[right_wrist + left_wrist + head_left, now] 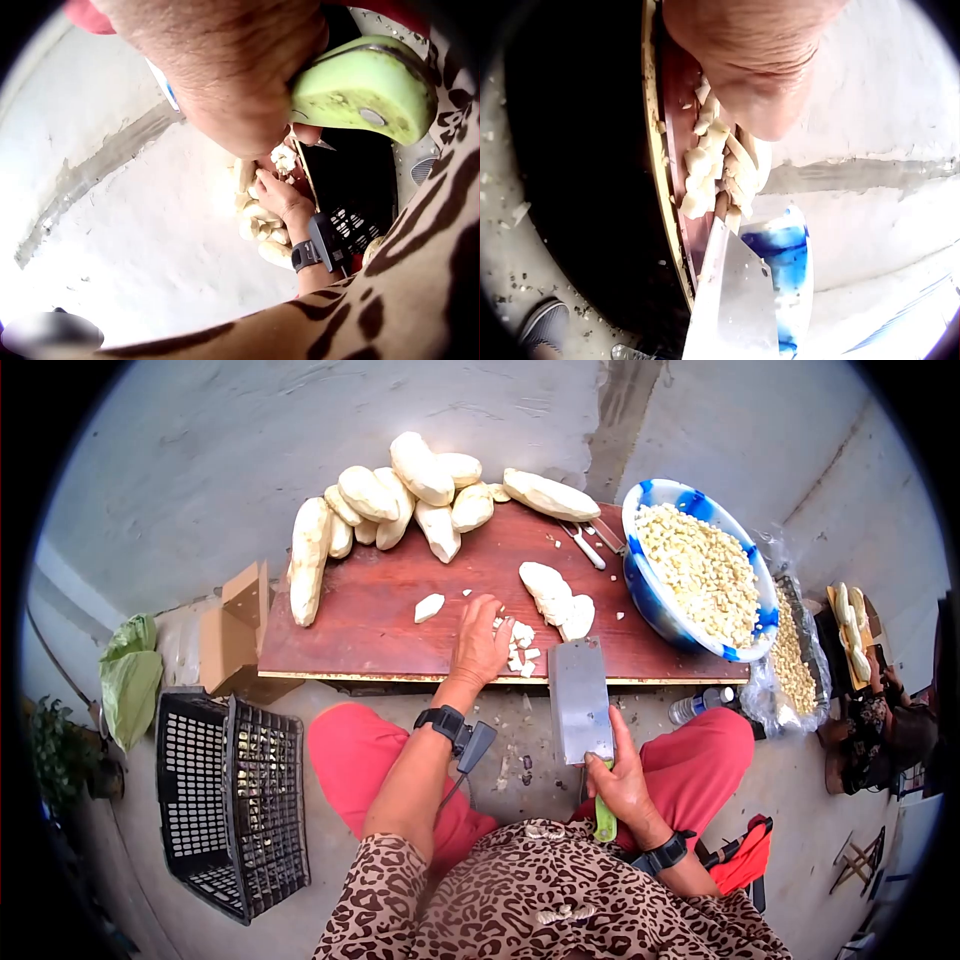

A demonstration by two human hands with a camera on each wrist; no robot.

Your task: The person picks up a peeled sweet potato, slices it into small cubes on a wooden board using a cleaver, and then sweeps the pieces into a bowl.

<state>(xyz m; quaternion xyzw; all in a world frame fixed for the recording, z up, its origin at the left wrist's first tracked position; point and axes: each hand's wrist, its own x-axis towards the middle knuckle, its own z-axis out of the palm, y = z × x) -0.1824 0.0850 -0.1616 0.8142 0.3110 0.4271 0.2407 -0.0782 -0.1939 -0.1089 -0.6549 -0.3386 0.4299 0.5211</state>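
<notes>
Left hand (pixel 480 645) lies palm down on small pile of white chopped root pieces (pixel 522 652) at the near edge of the reddish-brown wooden table (pixel 370 620). Its fingers rest on the pieces, relaxed, with nothing clenched in them. Right hand (pixel 622 785) grasps the steel cleaver with a light green handle (pixel 580 700), fingers wrapped round the handle. The blade points away from the body, flat face up, its far end at the table edge just beside the pieces; the rest is over the lap. Partly cut white peeled root (pixel 555 595) lies on the table just behind the pieces. Heap of whole peeled white roots (pixel 400 500) sits at the table's far side. Blue-and-white bowl (pixel 652 608), full of chopped pieces, stands on the right end. Small metal peeler (pixel 583 545) lies near the bowl. Black plastic crate (pixel 230 800) is on the floor to the left, brown cardboard box (pixel 235 630) beside the table.
</notes>
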